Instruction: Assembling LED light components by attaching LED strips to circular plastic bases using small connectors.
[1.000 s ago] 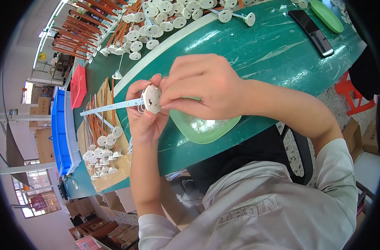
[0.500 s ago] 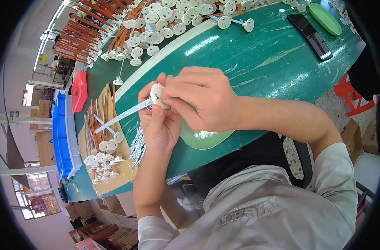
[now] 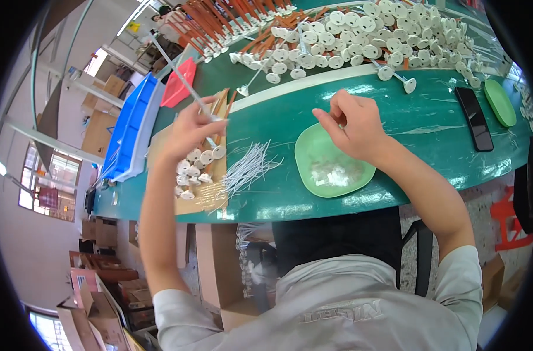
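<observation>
My left hand (image 3: 187,131) is closed on a light strip (image 3: 179,73), a narrow pale band with a white round cap at its lower end, partly hidden by my fingers. The strip slants up and away to the left; hand and strip are slightly blurred. Beneath that hand, several finished-looking strips with white round caps (image 3: 206,157) lie on a cardboard sheet (image 3: 211,196). My right hand (image 3: 358,126) hovers over the back edge of a green tray (image 3: 304,155). Its fingers curl loosely, thumb apart, with nothing visible in them. Small clear bits lie in the tray.
A bundle of thin white wires (image 3: 249,169) lies between cardboard and tray. Many white-capped pieces (image 3: 366,35) are heaped at the back. Blue bin (image 3: 129,128) and red basket (image 3: 179,82) stand left; a phone (image 3: 474,120) and smaller green dish (image 3: 500,102) lie right.
My hands were together on the white cap. The right has let go and moved right to the tray; the left has carried the strip left over the cardboard. The view has shifted too.
</observation>
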`<act>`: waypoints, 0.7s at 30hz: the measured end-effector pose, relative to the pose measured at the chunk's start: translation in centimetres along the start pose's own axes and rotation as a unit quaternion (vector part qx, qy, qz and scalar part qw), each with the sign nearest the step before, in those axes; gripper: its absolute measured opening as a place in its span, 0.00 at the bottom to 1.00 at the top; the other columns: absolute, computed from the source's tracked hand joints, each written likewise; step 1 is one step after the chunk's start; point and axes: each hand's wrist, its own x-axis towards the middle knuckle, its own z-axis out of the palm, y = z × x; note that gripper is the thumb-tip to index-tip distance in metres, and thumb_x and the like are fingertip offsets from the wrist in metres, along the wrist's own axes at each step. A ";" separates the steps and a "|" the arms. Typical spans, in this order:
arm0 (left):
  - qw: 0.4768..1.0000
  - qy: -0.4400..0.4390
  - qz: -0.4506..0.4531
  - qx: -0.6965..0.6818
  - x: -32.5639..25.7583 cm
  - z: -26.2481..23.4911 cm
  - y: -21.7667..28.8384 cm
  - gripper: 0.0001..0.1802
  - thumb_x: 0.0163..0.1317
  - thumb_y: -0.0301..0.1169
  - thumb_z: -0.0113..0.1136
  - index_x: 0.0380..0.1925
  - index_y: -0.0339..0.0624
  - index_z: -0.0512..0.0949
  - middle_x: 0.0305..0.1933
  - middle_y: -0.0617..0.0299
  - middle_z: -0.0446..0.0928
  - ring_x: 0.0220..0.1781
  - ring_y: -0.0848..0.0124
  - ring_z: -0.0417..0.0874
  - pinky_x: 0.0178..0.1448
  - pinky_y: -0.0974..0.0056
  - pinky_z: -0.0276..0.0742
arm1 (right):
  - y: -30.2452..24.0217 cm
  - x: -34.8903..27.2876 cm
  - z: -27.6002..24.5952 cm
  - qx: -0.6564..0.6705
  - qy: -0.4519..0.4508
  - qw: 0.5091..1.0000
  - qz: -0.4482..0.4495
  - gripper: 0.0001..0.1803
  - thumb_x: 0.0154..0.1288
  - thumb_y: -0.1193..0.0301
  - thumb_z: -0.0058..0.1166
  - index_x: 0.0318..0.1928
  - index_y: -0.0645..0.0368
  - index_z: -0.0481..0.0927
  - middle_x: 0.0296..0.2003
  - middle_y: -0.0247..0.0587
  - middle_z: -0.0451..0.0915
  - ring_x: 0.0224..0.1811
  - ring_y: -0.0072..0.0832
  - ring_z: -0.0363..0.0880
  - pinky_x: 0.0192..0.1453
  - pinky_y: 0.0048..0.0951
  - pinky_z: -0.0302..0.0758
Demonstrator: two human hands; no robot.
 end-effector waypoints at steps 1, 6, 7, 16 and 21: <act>0.997 0.026 -0.024 0.071 -1.0 -3.0 -1.4 0.39 0.56 0.31 0.68 0.64 0.30 0.61 0.34 0.54 0.84 0.36 0.70 0.86 0.38 0.68 0.78 | 0.0 0.1 0.1 -0.031 -0.022 0.999 -0.016 0.14 0.61 0.76 0.61 0.26 0.59 0.66 0.16 0.37 0.68 0.15 0.30 0.68 0.21 0.27 0.64; 0.927 0.151 -0.166 0.302 -6.9 -11.8 -4.7 0.37 0.53 0.36 0.68 0.61 0.29 0.67 0.26 0.52 0.83 0.27 0.70 0.86 0.38 0.67 0.81 | 0.2 -0.3 0.7 0.027 -0.007 0.999 -0.033 0.13 0.62 0.77 0.58 0.26 0.59 0.66 0.14 0.38 0.66 0.14 0.31 0.66 0.19 0.31 0.61; 0.926 0.159 -0.166 0.301 -7.7 -12.1 -5.3 0.37 0.53 0.36 0.68 0.61 0.29 0.67 0.26 0.52 0.83 0.27 0.70 0.86 0.38 0.67 0.81 | 0.4 -0.3 0.6 0.038 -0.010 0.999 -0.026 0.13 0.63 0.78 0.58 0.26 0.59 0.66 0.14 0.38 0.67 0.14 0.32 0.66 0.19 0.32 0.62; 0.851 0.135 -0.115 0.494 -7.7 -12.2 -8.9 0.27 0.56 0.41 0.62 0.56 0.41 0.75 0.42 0.39 0.81 0.48 0.44 0.82 0.54 0.48 0.76 | -0.7 -0.5 1.4 0.029 -0.045 0.997 -0.050 0.09 0.60 0.76 0.60 0.29 0.59 0.71 0.17 0.39 0.74 0.17 0.32 0.73 0.21 0.30 0.68; 0.815 0.125 -0.065 0.562 -0.2 -8.2 -2.7 0.24 0.57 0.40 0.61 0.51 0.41 0.78 0.46 0.42 0.81 0.52 0.47 0.80 0.58 0.49 0.75 | -0.5 -0.9 1.1 -0.005 -0.063 0.996 -0.068 0.08 0.56 0.75 0.62 0.29 0.57 0.74 0.16 0.36 0.75 0.17 0.31 0.76 0.21 0.30 0.71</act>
